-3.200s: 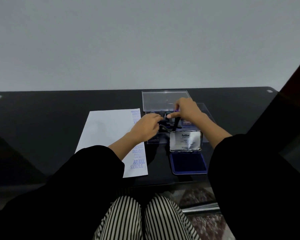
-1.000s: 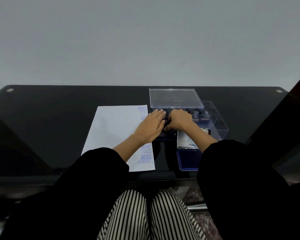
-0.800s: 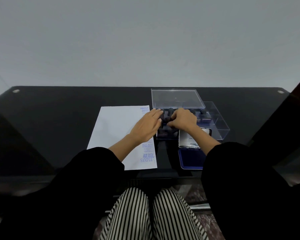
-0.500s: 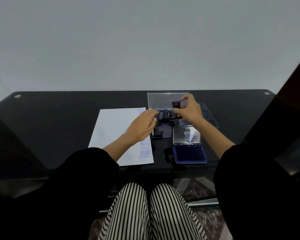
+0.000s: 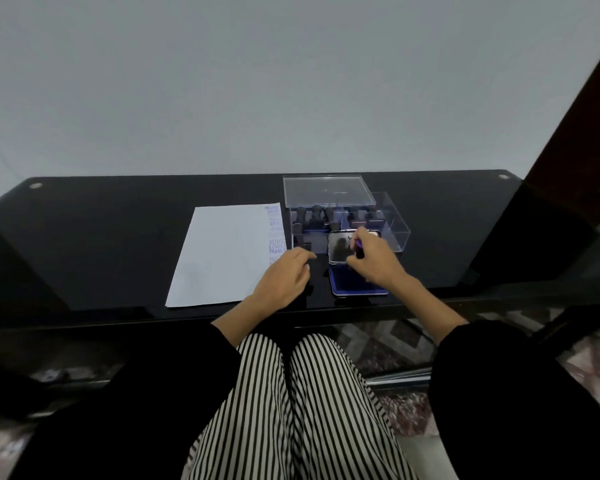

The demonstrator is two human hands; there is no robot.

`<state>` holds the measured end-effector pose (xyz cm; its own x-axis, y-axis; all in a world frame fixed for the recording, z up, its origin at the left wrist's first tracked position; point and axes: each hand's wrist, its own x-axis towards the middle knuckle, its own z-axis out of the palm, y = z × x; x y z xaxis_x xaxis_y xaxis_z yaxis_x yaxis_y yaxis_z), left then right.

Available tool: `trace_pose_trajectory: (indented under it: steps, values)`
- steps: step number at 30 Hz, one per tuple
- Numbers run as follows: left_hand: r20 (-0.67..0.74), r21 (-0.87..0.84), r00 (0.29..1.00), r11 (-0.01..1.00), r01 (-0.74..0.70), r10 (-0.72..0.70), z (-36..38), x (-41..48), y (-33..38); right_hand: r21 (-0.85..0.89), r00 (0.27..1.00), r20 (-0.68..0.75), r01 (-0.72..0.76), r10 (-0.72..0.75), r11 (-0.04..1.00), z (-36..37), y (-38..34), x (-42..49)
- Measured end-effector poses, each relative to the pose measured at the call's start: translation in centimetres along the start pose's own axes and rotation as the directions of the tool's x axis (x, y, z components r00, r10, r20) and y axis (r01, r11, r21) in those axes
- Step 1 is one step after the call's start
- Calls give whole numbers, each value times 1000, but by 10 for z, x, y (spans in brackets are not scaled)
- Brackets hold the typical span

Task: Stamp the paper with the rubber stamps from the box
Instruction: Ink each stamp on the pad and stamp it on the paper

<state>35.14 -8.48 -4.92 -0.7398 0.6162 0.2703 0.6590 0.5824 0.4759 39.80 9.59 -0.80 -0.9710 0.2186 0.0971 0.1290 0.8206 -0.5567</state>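
Note:
A white paper (image 5: 222,254) lies on the black table (image 5: 118,237), with blue stamped words down its right edge. A clear plastic box (image 5: 388,223) right of it holds several dark rubber stamps (image 5: 314,216). In front of the box sits a blue ink pad (image 5: 347,287) with its metal lid (image 5: 340,249) raised. My right hand (image 5: 374,261) pinches a small dark stamp (image 5: 359,245) above the ink pad. My left hand (image 5: 284,282) hovers with loosely curled fingers over the paper's lower right corner, holding nothing.
The box's clear lid (image 5: 326,190) lies at the back, behind the stamps. The table's front edge runs just above my striped trousers (image 5: 291,393). A dark wooden frame (image 5: 575,116) rises at the right.
My right hand lifted a stamp out of the box and brought it toward me over the ink pad. My left hand drew back from the box to the paper's corner.

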Motion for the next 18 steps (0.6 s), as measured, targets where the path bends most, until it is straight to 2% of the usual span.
trace_pose_trajectory:
  steps: [6, 14, 18]
  values:
    - [53, 8, 998, 999, 47, -47, 20, 1, 5, -141, 991, -121, 36, -53, 989, 25, 6, -6]
    - [38, 58, 998, 998, 40, -43, 40, 5, 2, -184, 957, -280, 26, -78, 982, 49, 16, -9]
    - [15, 98, 999, 994, 40, -41, 44, 4, 1, -168, 899, -417, 65, -130, 984, 60, 20, -11]
